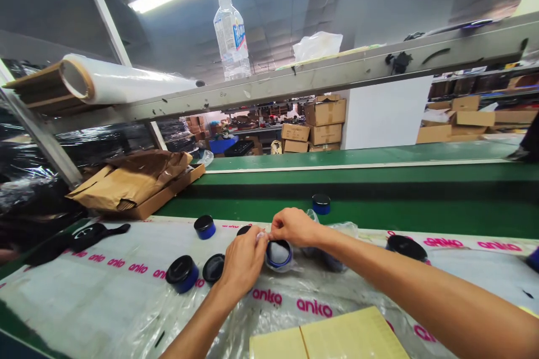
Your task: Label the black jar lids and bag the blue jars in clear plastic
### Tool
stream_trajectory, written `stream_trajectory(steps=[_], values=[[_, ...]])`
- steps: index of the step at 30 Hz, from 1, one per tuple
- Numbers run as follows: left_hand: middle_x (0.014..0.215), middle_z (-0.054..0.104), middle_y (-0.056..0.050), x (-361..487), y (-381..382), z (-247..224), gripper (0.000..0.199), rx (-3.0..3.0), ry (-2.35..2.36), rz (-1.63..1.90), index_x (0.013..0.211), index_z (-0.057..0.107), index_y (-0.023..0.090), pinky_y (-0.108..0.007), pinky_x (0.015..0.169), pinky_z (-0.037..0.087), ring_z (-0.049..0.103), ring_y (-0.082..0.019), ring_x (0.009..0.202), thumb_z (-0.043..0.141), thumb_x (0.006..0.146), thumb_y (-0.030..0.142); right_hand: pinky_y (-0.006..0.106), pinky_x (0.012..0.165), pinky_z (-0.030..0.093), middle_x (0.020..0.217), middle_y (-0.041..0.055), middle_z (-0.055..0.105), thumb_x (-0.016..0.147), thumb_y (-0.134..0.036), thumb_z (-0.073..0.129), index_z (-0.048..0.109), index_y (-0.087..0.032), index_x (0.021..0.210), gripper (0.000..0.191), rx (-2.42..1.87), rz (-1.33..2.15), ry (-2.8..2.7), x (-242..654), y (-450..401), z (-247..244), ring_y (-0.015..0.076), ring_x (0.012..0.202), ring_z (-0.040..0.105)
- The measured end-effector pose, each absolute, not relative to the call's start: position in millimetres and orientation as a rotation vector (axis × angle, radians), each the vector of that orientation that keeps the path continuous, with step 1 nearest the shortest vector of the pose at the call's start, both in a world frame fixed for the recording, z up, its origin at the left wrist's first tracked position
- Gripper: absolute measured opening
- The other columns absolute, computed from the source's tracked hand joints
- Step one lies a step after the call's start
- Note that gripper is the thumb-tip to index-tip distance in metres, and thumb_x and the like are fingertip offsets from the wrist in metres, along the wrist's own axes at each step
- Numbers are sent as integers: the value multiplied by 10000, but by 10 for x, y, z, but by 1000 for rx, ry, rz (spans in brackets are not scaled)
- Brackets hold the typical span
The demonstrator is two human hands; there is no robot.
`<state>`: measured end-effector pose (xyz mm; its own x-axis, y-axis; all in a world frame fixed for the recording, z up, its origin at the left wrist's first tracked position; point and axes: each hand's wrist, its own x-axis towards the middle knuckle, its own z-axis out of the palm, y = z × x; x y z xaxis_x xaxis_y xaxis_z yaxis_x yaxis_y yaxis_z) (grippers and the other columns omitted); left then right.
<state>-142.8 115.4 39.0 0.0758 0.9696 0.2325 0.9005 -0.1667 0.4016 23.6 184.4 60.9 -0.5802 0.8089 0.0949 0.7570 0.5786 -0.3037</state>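
Note:
A blue round jar (pixel 279 262) with a pale, whitish top sits in a clear plastic bag (pixel 290 267) on the work surface. My left hand (pixel 244 257), its fingers closed, pinches the bag's edge at the jar's upper left. Close beside it my right hand (pixel 295 226) pinches the same edge between thumb and fingertips. Just left of my left hand stands a blue jar with a black lid (pixel 213 268), partly covered by the hand. Another black-lidded jar (pixel 182 274) stands further left. Under my right forearm lie more bagged jars (pixel 334 261), partly hidden.
More jars stand at the back left (pixel 205 226), on the green belt (pixel 321 203) and at the right (pixel 406 247). Yellow label sheets (pixel 337 336) lie in front. A cardboard tray (pixel 147 202) is at the left. Overhead, a metal shelf (pixel 269 83) carries a bottle (pixel 232 39) and a film roll (pixel 135 79).

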Motion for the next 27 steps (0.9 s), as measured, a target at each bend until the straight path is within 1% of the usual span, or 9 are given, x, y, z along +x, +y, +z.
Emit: stream_trajectory(steps=[3,5,9,13,15,18,20,23,27], values=[[884,705,-2,-1442,1186,399,182,2174,1885,664,975,620,242,-262,645,308,635,-196,836,577,917,408,219,594,404,876,26,778,920,-286,645,772,-216,906,146,-1270,284,-2630,273,1863,640,180,793,708],[883,709,-13,-1437,1222,402,183,2167,1893,644,932,635,229,-264,641,310,637,-204,844,623,883,406,243,626,409,920,54,777,939,-265,612,758,-213,936,155,-1240,190,-2656,305,1821,667,215,849,714],[799,691,-36,-1400,1254,405,258,2176,1920,604,775,599,201,-274,603,285,622,-189,756,497,953,357,309,761,427,912,113,762,953,-199,552,715,-183,942,164,-1171,-2,-2726,352,1720,705,279,886,713],[792,694,-35,-1379,1204,424,261,2239,1919,563,771,589,205,-279,602,276,627,-177,740,442,973,281,353,850,416,936,163,747,875,-63,558,694,-140,951,174,-1184,-99,-2737,427,1707,692,311,933,699],[797,698,-47,-1380,1175,439,263,2253,1954,543,779,591,204,-289,601,269,634,-188,741,429,975,268,353,856,420,981,164,744,923,-92,514,691,-136,1023,208,-1201,-87,-2712,470,1707,683,302,962,693],[808,703,-51,-1374,1148,458,266,2278,2002,518,797,592,208,-303,603,261,650,-204,763,400,977,244,345,876,434,1142,135,725,1015,-296,477,655,-173,1217,296,-1190,3,-2688,497,1682,679,283,1064,667],[820,709,-46,-1359,1136,458,262,2298,2024,500,838,599,214,-308,609,264,663,-210,787,384,984,248,375,932,418,1184,121,719,998,-386,525,666,-198,1243,339,-1197,77,-2700,481,1665,676,298,1122,643],[855,724,-64,-1335,1121,442,265,2299,2078,467,952,618,207,-314,621,283,686,-232,823,359,992,250,407,960,395,1036,97,768,943,-327,609,760,-220,1076,227,-1260,199,-2722,446,1688,668,306,1063,670],[953,744,-76,-1332,1114,415,293,2309,2061,450,1201,593,218,-321,686,358,695,-266,919,424,979,306,273,783,449,964,31,780,885,-231,650,777,-241,999,171,-1342,382,-2661,448,1779,645,225,931,704]])
